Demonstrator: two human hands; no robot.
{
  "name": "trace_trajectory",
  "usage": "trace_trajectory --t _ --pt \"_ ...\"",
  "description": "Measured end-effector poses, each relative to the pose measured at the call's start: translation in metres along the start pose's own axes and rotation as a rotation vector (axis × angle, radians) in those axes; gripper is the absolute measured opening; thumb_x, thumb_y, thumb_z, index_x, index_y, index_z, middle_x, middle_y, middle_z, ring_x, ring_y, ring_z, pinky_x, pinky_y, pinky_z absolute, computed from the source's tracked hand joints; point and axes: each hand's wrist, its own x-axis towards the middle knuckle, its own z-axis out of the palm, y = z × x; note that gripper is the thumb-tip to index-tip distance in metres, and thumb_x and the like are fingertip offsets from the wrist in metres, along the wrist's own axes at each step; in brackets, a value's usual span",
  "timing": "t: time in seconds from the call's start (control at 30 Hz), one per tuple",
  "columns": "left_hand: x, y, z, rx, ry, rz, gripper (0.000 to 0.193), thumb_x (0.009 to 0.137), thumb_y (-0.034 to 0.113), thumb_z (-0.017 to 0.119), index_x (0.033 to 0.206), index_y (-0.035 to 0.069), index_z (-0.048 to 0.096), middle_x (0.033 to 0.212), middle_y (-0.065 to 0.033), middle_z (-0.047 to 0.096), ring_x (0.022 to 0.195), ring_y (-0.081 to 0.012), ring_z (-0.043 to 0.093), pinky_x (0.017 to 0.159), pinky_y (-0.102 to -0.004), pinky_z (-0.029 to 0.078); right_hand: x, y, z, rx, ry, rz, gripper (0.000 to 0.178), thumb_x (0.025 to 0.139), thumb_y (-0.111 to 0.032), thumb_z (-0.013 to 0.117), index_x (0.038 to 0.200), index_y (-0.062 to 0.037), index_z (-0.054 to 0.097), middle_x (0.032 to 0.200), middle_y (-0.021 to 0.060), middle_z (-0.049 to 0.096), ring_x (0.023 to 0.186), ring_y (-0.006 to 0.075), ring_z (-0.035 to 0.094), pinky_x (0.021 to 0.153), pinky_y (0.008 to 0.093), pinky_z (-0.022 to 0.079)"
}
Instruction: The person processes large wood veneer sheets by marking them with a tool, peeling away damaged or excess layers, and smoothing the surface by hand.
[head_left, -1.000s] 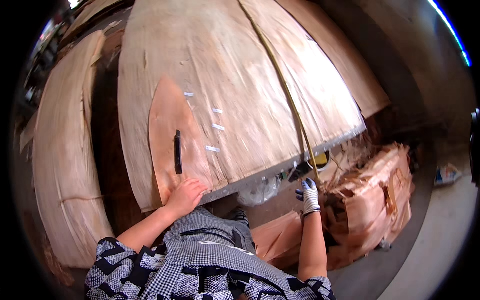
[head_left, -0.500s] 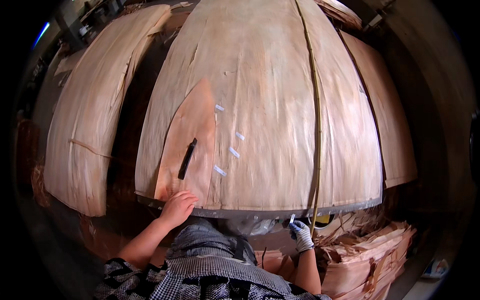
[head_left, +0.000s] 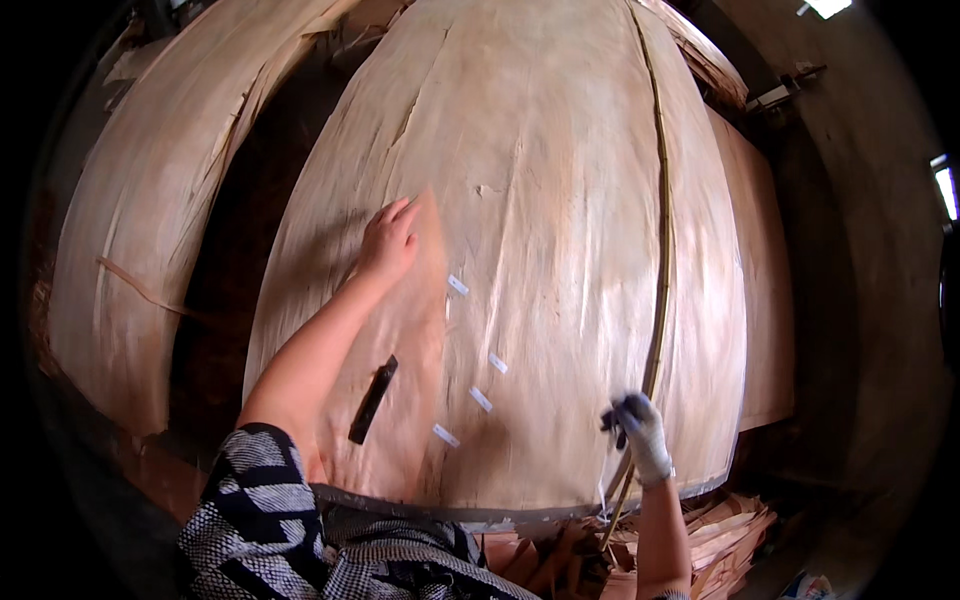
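Black plastic or metal, I cannot tell which, the tool (head_left: 374, 401) lies slantwise on the pointed reddish sheet (head_left: 425, 320), and from my remote seat I see four white labels (head_left: 458, 285) scattered along the sheet's right side. Near the sheet's tip rests the bare left hand (head_left: 390, 242), fingers loosely bent and slightly apart. A long stick (head_left: 664, 240) runs just beside the gloved right hand (head_left: 642, 435), whose fingers are curled; what they hold I cannot tell. Beneath spreads broad pale wood (head_left: 570, 220), rippled and split; another stack (head_left: 130, 220) stands leftward past a dark gap, scraps (head_left: 725, 535) lie lower right, the room dim around a bright light (head_left: 944, 190)
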Motion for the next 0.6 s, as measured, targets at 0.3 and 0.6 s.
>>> trace_trajectory --t 0.3,0.6 --pt "0.036 -0.008 0.021 0.137 0.021 -0.183 0.059 0.069 0.015 0.064 0.125 0.010 0.043 0.128 -0.0091 0.041 0.116 -0.0262 0.041 0.095 -0.0446 0.032 0.229 -0.141 0.200 -0.202 -0.246 -0.190 0.016 0.084 -0.014 0.057 0.088 0.0016 0.059 0.071 0.0074 0.062 0.052 0.0124 0.055 0.043 0.0244 0.043" --pt "0.046 -0.025 0.042 0.088 -0.218 0.169 0.041 0.084 0.012 0.041 0.124 0.002 0.043 0.136 -0.0124 0.036 0.129 -0.0236 0.029 0.107 -0.0389 0.020 0.317 -0.141 0.259 -0.593 -0.152 -0.198 0.028 0.076 -0.022 0.066 0.079 0.0060 0.063 0.062 0.0152 0.062 0.051 0.0199 0.059 0.049 0.0305 0.046"
